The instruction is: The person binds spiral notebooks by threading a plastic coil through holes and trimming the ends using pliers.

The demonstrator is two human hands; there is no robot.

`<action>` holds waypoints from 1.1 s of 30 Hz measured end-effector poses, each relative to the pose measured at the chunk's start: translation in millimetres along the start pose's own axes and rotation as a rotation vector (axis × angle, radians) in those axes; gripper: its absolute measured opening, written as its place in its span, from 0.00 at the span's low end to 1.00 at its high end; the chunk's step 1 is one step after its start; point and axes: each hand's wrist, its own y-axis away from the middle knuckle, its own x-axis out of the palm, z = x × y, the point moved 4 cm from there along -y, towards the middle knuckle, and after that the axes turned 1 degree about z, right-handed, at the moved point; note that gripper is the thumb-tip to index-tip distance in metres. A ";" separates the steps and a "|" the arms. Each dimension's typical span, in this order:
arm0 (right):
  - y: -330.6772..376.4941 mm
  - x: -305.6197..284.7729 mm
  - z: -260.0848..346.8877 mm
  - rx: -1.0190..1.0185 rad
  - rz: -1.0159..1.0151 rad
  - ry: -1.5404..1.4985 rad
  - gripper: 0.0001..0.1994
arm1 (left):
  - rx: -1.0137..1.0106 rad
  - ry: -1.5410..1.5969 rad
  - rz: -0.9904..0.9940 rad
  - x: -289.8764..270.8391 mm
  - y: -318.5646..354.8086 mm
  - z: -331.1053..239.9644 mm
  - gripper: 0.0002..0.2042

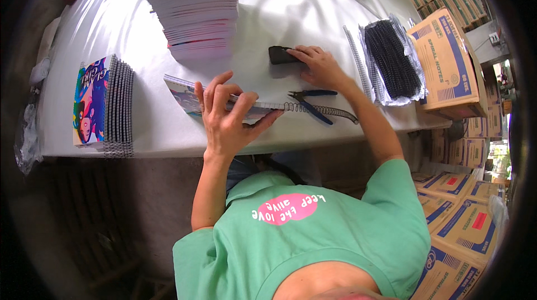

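My left hand (221, 111) grips a notebook (187, 96) tilted on its edge, with the thumb on the near side and the fingers over the top. A dark spiral coil (330, 111) runs out from the right end of the notebook's bound edge; how far it is threaded in is hidden by my hand. My right hand (321, 66) reaches forward, its fingertips on the right end of a small black block (282, 55). What that block is I cannot make out. Between my hands and under the coil lie blue-handled cutting pliers (313, 104), jaws apart.
A tall stack of paper blocks (196, 15) stands at the back. Finished spiral notebooks (92, 104) are piled at the left. To the right lie a bundle of black coils (391, 58) in plastic and an open carton (447, 59). More cartons (464, 221) fill the lower right.
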 end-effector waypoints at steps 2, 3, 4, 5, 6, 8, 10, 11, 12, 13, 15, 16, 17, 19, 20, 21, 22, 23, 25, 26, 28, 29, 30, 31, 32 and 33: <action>-3.5 13.9 3.7 0.061 -0.016 -0.108 0.26 | -0.024 -0.041 0.006 -1.4 5.4 0.0 0.18; -4.8 8.8 4.9 0.103 -0.054 -0.382 0.24 | -0.038 -0.062 0.012 -2.0 8.3 -0.9 0.18; -3.4 1.3 4.9 0.149 -0.087 -0.656 0.23 | -0.057 -0.049 0.009 -2.9 8.0 -2.1 0.19; -4.1 -13.9 10.4 0.198 -0.120 -0.929 0.22 | -0.070 -0.034 0.005 -4.2 5.3 -4.2 0.19; -2.8 -26.3 19.6 0.281 -0.168 -1.478 0.16 | -0.087 -0.017 0.003 -4.5 5.2 -5.9 0.19; -12.8 -70.9 57.6 -0.195 -0.143 -1.916 0.10 | -0.107 0.005 -0.025 -1.7 6.3 -3.7 0.19; -11.4 -74.3 79.6 -0.467 -0.130 -1.887 0.08 | -0.105 0.019 -0.026 -0.1 7.7 -2.1 0.19; -13.2 -69.6 74.7 -0.327 -0.087 -1.740 0.08 | -0.101 0.025 -0.021 -0.3 8.3 -1.3 0.20; -16.5 -65.5 65.9 -0.191 -0.045 -1.589 0.09 | -0.098 0.031 -0.017 -0.2 8.3 -1.6 0.20; -16.9 -62.7 58.8 -0.061 -0.005 -1.434 0.09 | -0.095 0.027 -0.026 -0.2 7.7 -3.1 0.20; -15.6 -79.3 71.9 -0.465 -0.165 -1.717 0.09 | -0.090 0.010 -0.046 1.6 7.5 -2.6 0.20; -19.3 -77.5 74.2 -0.475 -0.110 -1.763 0.09 | -0.082 0.004 -0.045 2.3 8.0 -1.7 0.20; -20.5 -76.5 76.1 -0.481 -0.062 -1.811 0.09 | -0.070 0.001 -0.038 0.3 9.1 -0.9 0.21; -15.9 -56.3 67.1 -0.153 -0.004 -1.471 0.12 | -0.051 -0.011 -0.031 -1.7 12.2 -2.0 0.21; -18.4 -52.3 62.3 -0.008 0.031 -1.287 0.14 | -0.047 -0.022 -0.046 0.1 13.2 -2.3 0.22; -20.2 -58.7 67.4 -0.192 -0.019 -1.503 0.13 | -0.044 -0.034 -0.061 1.3 12.8 -2.1 0.22; -21.0 -66.1 74.4 -0.386 -0.070 -1.712 0.11 | -0.032 -0.027 -0.060 1.7 9.1 0.9 0.22; -15.2 -72.0 81.0 -0.571 -0.130 -1.925 0.10 | -0.023 -0.014 -0.040 -0.4 7.9 3.8 0.22; -14.2 -61.9 73.9 -0.293 -0.069 -1.715 0.07 | -0.027 0.005 -0.010 -2.3 8.2 3.4 0.23; -20.0 -65.6 68.1 -0.218 -0.072 -1.512 0.07 | -0.035 0.006 -0.017 -1.2 5.1 2.3 0.22; -14.1 -67.2 60.9 -0.226 0.024 -1.026 0.08 | -0.034 0.004 -0.026 -2.1 2.0 2.4 0.22; -18.3 -85.4 80.9 -0.561 -0.170 -1.828 0.06 | -0.030 0.007 -0.018 -3.8 5.5 2.8 0.22; -22.0 -81.8 80.2 -0.442 -0.081 -1.650 0.07 | -0.026 0.009 -0.009 -4.6 8.1 2.7 0.22; -24.4 -75.8 78.0 -0.326 0.006 -1.469 0.07 | -0.035 0.012 -0.012 -4.0 9.5 1.6 0.22; -25.5 -75.2 75.6 -0.277 -0.019 -1.417 0.08 | -0.040 0.010 -0.030 -3.8 7.1 1.1 0.23; -24.4 -72.9 73.4 -0.229 -0.045 -1.365 0.08 | -0.044 0.009 -0.048 -4.2 5.0 1.5 0.23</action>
